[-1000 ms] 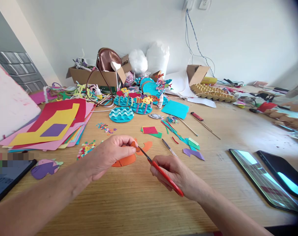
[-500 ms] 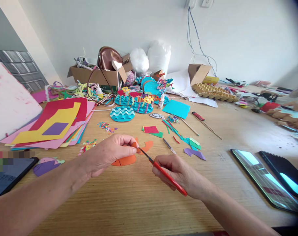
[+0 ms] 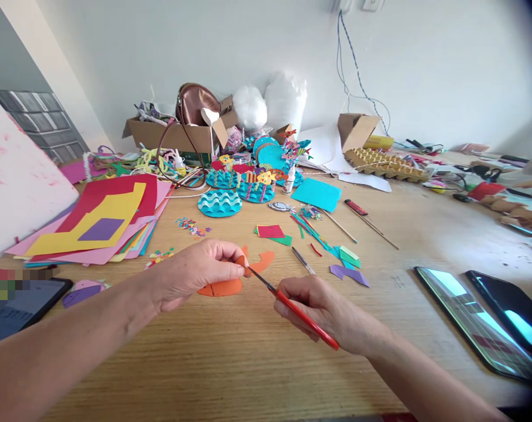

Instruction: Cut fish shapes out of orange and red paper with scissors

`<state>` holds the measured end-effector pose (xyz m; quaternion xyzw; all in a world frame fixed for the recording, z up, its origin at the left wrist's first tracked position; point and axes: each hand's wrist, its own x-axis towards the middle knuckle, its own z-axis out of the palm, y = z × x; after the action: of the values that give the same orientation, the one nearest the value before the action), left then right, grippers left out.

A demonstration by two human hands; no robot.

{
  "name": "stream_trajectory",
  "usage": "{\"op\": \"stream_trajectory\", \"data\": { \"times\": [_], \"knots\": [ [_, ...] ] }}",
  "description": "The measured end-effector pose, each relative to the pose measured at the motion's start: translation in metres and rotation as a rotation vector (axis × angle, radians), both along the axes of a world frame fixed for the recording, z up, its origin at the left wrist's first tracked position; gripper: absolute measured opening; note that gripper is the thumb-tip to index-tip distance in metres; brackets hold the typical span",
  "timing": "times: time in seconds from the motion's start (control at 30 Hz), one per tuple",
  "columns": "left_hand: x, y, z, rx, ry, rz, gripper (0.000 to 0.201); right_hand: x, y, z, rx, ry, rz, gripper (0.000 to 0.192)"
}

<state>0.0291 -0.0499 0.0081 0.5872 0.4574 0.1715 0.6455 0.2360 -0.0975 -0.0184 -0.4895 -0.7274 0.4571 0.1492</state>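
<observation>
Left hand [image 3: 204, 266] pinches a small orange piece [image 3: 247, 272]; right hand [image 3: 325, 305] is curled round red scissors [image 3: 307, 319]. Piece looks light, bendy, probably creases easily, so hold its edge.

Your scissors [image 3: 299, 310] show glossy red plastic handles, metal blades; your orange cutout [image 3: 247, 272], matt, paper-like; your counter [image 3: 231, 363], smooth, wood-grained.

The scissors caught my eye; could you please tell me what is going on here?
At a wooden table, the person's left hand pinches a small orange piece, while the right hand holds red-handled scissors with their blades at it. A larger orange shape lies partly hidden by the left hand, and a pen lies beyond the right hand.
</observation>
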Motion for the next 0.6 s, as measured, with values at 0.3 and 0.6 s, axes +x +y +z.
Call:
{"op": "stream_trajectory", "data": {
  "times": [0.3, 0.6],
  "knots": [
    [-0.0038, 0.0028, -0.0015, -0.028, 0.015, -0.054, 0.012, 0.0014, 0.0005, -0.0005, 0.016, -0.021, 0.031, 0.036],
    [-0.0049, 0.0019, 0.0005, -0.042, 0.003, -0.065, 0.011, 0.0004, 0.0022, -0.0002, 0.018, -0.033, 0.062, 0.036]
  ]
}}
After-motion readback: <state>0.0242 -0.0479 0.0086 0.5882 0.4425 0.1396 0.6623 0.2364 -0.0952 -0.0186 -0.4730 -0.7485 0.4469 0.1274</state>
